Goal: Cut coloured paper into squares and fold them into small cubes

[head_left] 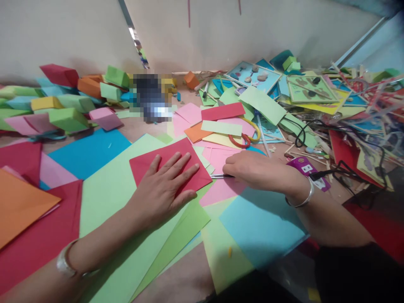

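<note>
Grey walls (259, 38) back a littered surface (187, 273), left hand (168, 181) spread on red paper (140, 166), right hand (251, 169) gripping a slim tool (219, 176).

There are two hands (166, 179), two bracelets (64, 260), two looped handles (246, 142) and one purple socket block (302, 166).

Folded paper (194, 182) lies on sheets (107, 185), paper blocks (68, 118) behind left, boards (260, 86) behind right.

left hand (164, 185): flat on red paper (167, 150) | right hand (252, 169): holds slim tool (217, 176)
</note>
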`<move>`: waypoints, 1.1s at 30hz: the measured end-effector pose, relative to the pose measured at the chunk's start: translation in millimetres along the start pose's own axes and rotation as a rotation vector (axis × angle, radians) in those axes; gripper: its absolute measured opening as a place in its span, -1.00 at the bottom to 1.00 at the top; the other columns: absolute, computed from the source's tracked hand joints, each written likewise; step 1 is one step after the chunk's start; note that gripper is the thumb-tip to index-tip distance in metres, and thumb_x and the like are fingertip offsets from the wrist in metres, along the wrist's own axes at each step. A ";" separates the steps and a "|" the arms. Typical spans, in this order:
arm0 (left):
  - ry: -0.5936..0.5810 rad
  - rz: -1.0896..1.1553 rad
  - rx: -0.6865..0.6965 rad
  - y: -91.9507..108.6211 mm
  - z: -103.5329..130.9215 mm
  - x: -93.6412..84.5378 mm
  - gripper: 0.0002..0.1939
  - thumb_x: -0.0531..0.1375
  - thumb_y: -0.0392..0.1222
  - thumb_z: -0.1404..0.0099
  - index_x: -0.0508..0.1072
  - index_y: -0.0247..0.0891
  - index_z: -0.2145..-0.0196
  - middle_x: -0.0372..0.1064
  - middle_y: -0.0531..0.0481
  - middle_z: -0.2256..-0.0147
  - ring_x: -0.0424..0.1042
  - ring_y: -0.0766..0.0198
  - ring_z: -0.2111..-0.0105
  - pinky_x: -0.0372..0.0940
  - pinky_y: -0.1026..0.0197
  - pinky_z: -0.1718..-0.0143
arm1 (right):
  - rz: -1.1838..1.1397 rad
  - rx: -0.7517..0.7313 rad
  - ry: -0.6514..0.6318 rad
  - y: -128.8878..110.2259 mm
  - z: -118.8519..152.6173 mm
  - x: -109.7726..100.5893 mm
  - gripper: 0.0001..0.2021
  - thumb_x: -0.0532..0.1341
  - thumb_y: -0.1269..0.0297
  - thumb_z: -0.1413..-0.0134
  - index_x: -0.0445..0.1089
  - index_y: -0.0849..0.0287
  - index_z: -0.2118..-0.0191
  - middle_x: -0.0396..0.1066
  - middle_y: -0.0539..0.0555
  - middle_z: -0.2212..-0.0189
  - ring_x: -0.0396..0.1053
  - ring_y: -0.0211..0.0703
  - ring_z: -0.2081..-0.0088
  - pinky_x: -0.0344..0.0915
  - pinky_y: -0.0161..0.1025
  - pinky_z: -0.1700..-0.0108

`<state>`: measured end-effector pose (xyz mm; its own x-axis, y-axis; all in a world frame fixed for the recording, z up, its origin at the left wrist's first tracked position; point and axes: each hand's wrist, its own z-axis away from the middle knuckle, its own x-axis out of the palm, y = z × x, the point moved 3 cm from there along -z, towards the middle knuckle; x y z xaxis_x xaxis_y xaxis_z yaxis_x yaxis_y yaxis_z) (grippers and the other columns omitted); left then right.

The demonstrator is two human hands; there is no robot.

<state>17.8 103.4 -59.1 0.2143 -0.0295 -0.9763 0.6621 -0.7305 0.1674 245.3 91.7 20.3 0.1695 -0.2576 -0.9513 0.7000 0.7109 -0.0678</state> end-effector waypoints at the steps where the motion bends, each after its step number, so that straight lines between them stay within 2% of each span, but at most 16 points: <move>1: 0.006 -0.001 -0.002 -0.2 0.4 0.3 -0.32 -0.16 0.33 -0.41 0.08 0.02 -0.36 -0.05 -0.06 -0.40 -0.07 -0.07 -0.39 -0.25 -0.31 -0.35 | 0.021 0.010 -0.020 -1.4 -0.5 0.4 -0.81 0.10 0.66 -0.14 0.36 0.26 0.29 0.39 0.09 0.38 0.20 -0.21 0.40 -0.07 -0.25 0.40; 6: 0.015 0.012 -0.011 -1.7 0.5 2.5 -0.34 -0.12 0.32 -0.41 0.04 0.09 -0.37 -0.05 -0.01 -0.40 -0.05 -0.04 -0.39 -0.27 -0.28 -0.36 | 0.047 0.023 -0.077 -3.5 -0.5 0.1 -0.80 0.10 0.66 -0.12 0.34 0.24 0.27 0.39 0.09 0.39 0.17 -0.21 0.43 -0.12 -0.24 0.43; 11: 0.014 0.022 -0.029 -1.0 -0.6 2.1 -0.35 -0.16 0.32 -0.41 0.05 0.12 -0.36 -0.05 0.00 -0.41 -0.05 -0.03 -0.39 -0.26 -0.29 -0.35 | 0.047 0.034 0.009 1.4 9.9 -3.0 -0.78 0.07 0.66 -0.13 0.33 0.21 0.26 0.38 0.09 0.37 0.15 -0.21 0.43 -0.15 -0.23 0.42; 14: -0.009 0.028 -0.046 2.5 -2.1 -1.1 -0.40 -0.16 0.30 -0.42 0.13 0.16 -0.33 -0.03 -0.04 -0.40 -0.03 -0.12 -0.38 -0.19 -0.38 -0.30 | 0.052 0.048 0.064 6.3 17.1 -3.5 -0.76 0.05 0.64 -0.16 0.34 0.18 0.23 0.36 0.06 0.38 0.12 -0.22 0.45 -0.18 -0.22 0.43; 18: 0.017 0.042 -0.086 8.0 -3.2 -6.6 -0.51 -0.09 0.21 -0.44 0.28 0.25 -0.24 0.03 0.01 -0.39 -0.06 -0.27 -0.37 -0.10 -0.44 -0.24 | 0.067 0.067 0.083 11.4 17.0 -2.5 -0.78 0.06 0.60 -0.18 0.35 0.18 0.22 0.35 0.07 0.37 0.10 -0.23 0.45 -0.21 -0.21 0.43; 23: 0.047 0.041 -0.102 9.3 -1.9 -5.2 -0.43 -0.09 0.23 -0.43 0.23 0.09 -0.30 0.04 -0.08 -0.38 -0.08 -0.21 -0.38 -0.17 -0.41 -0.29 | 0.003 0.097 0.112 15.8 7.6 -0.1 -0.80 0.08 0.56 -0.20 0.40 0.18 0.20 0.37 0.09 0.31 0.17 -0.23 0.41 -0.15 -0.25 0.42; 27: 0.019 0.021 -0.117 8.2 -1.3 -2.6 -0.35 -0.10 0.27 -0.42 0.18 -0.03 -0.34 0.00 -0.18 -0.39 -0.11 -0.21 -0.39 -0.16 -0.40 -0.30 | -0.142 0.087 0.076 17.7 0.8 2.1 -0.80 0.11 0.54 -0.21 0.44 0.18 0.20 0.41 0.07 0.30 0.21 -0.26 0.39 -0.06 -0.28 0.41; 30: 0.013 -0.005 -0.123 9.6 -1.1 -2.3 -0.35 -0.15 0.24 -0.44 0.18 -0.08 -0.34 0.00 -0.21 -0.38 -0.13 -0.19 -0.39 -0.18 -0.37 -0.31 | -0.248 0.109 0.031 18.3 -7.3 1.0 -0.85 0.16 0.51 -0.19 0.47 0.21 0.28 0.43 0.07 0.28 0.25 -0.27 0.36 -0.01 -0.31 0.39; 33: 0.048 -0.033 -0.122 11.9 -1.2 -3.6 -0.35 -0.17 0.23 -0.45 0.17 -0.12 -0.34 0.01 -0.22 -0.38 -0.12 -0.17 -0.40 -0.19 -0.33 -0.32 | -0.321 0.189 0.102 19.2 -23.7 -2.6 -0.82 0.15 0.47 -0.20 0.49 0.24 0.36 0.46 0.10 0.32 0.30 -0.24 0.33 0.04 -0.30 0.34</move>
<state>25.8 95.6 -53.5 0.2231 0.0284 -0.9744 0.7511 -0.6422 0.1532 241.9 121.5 14.3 -0.1423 -0.3746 -0.9162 0.8236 0.4687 -0.3195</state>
